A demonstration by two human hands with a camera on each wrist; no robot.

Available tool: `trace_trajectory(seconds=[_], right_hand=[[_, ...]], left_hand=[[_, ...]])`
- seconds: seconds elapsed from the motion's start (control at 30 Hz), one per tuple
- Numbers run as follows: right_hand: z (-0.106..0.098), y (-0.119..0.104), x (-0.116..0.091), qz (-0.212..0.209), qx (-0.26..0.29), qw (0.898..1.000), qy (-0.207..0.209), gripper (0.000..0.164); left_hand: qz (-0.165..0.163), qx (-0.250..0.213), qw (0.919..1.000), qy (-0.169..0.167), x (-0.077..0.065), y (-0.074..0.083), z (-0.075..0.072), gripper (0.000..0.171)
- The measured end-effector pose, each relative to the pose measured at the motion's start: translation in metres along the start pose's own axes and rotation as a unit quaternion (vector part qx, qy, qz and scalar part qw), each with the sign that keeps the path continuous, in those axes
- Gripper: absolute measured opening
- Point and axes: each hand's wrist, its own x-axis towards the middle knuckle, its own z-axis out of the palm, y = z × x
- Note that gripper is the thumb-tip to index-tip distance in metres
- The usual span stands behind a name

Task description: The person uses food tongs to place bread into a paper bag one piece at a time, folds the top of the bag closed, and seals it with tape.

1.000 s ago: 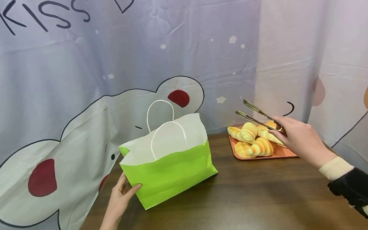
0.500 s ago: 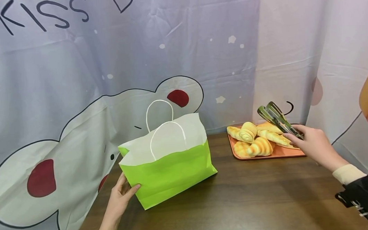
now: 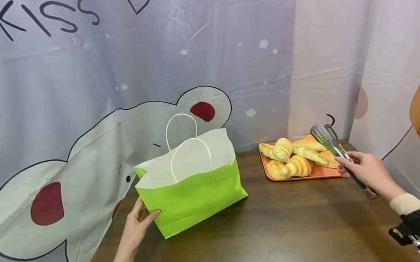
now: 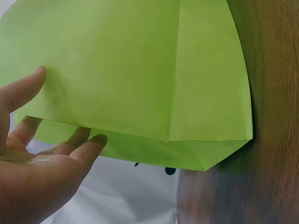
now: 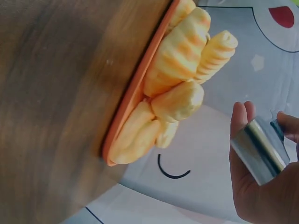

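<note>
A bright green paper bag [image 3: 196, 201] with a white inside and two white handles stands slightly askew on the table, its mouth open. My left hand [image 3: 134, 230] holds its left edge, thumb on the front face and fingers against the side; the left wrist view shows this close up on the green paper [image 4: 117, 70]. My right hand [image 3: 372, 172] grips metal tongs [image 3: 333, 145] around their middle, tips pointing up and left. The tongs are raised beside the right end of an orange tray [image 3: 315, 177], which bears several bread rolls [image 3: 298, 166].
The brown wooden table [image 3: 272, 230] runs up to a printed curtain [image 3: 256, 65] at the back and sides. In the right wrist view the orange tray [image 5: 122, 114] lies left of the tongs [image 5: 261, 151].
My right hand has moved right and turned the tongs, whose tips swung away from over the rolls toward the tray's right end. The left hand and bag have stayed put.
</note>
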Motion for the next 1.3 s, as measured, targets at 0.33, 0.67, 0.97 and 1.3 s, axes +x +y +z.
trace_trajectory(seconds=[0.33, 0.67, 0.97, 1.3], right_hand=[[0.000, 0.025, -0.003, 0.101, 0.212, 0.969, -0.077, 0.076], [-0.002, 0.040, -0.008, 0.156, 0.408, 0.892, -0.118, 0.046], [-0.001, 0.042, -0.011, 0.182, 0.456, 0.858, -0.148, 0.034], [0.001, 0.046, -0.012, 0.208, 0.436, 0.860, -0.163, 0.036]], left_hand=[[0.003, -0.001, 1.0000, 0.000, 0.000, 0.000, 0.000, 0.072], [0.009, 0.002, 0.9999, 0.005, 0.000, -0.002, 0.000, 0.070], [0.014, 0.002, 0.9999, 0.006, 0.001, -0.002, 0.001, 0.070], [0.006, 0.002, 1.0000, 0.003, 0.001, 0.000, 0.001, 0.070]])
